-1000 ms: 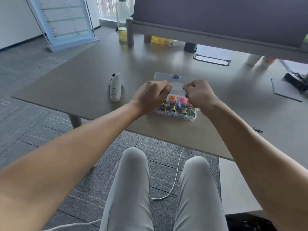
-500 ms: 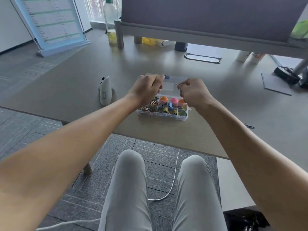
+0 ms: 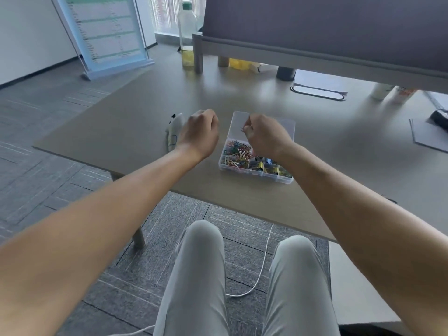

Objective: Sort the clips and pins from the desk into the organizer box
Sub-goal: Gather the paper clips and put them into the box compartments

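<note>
Head view (the only one). Your right hand hangs over the open organizer box, fingers curled, pinching a small thin metal piece at the fingertips; it looks like a pin or clip, too small to say which. Your left hand sits just to the left of the box, above the tabletop, fingers curled in; from behind, you cannot tell whether it holds anything.

Box contents: the compartment below and left of your right hand holds a heap of coloured paper clips. The compartments under your right wrist hold binder clips, dark and yellow. The clear lid lies open beyond your right hand.

Other items: a white handheld device lies just beyond your left hand, partly hidden by it. A bottle stands well beyond both hands at the far edge.

Progress, as judged: the box is well filled, so most sorting appears done. No loose clips show on the tabletop near either hand (the right-hand side is partly hidden by your forearm). Left to do: drop the pinched piece into its compartment, then check the hidden stretch.
</note>
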Motion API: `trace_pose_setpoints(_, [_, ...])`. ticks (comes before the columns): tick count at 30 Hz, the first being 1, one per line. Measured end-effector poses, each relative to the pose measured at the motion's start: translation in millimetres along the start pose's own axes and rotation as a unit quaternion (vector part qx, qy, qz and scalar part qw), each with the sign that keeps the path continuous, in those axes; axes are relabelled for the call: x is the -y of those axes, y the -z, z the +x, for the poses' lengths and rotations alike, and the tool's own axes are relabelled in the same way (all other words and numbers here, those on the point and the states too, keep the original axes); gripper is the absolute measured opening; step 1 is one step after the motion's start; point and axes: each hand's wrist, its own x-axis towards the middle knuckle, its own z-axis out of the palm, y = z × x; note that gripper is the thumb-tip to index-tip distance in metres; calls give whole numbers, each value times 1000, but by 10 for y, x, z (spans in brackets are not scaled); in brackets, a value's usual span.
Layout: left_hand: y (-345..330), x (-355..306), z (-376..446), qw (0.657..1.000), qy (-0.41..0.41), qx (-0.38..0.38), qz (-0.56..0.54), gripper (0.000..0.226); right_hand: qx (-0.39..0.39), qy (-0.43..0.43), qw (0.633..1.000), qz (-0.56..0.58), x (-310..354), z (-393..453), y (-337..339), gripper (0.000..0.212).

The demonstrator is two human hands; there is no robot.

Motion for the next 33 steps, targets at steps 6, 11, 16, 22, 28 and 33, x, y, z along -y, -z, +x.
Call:
trace_pose_setpoints(6, [-165,116,103,992,41,119,-13,23,18,54,986,-157,150,49,-189,14])
trace_pose_setpoints(11, [-200,50,21,969,58,237,36,30,-18,65,988,-137,104,-18,-191,20])
trace_pose_setpoints(16, [-208,12,-32,968,41,246,39,45,-46,17,998,-47,-9,-138,-106,23])
trace_pose_setpoints(22, [-172,-319,14,982,27,185,-14,51,-112,-56,990,63,-316,-492,96,15])
trace_pose_setpoints(28, [-380,-1192,-183,979,-100,175,-41,52,-194,-168,966,26,-1114,-1354,426,16])
trace_pose_setpoints(33, [-681,-2009,-540,960,-197,191,-52,53,-212,-220,952,-9,-1777,-2208,602,18])
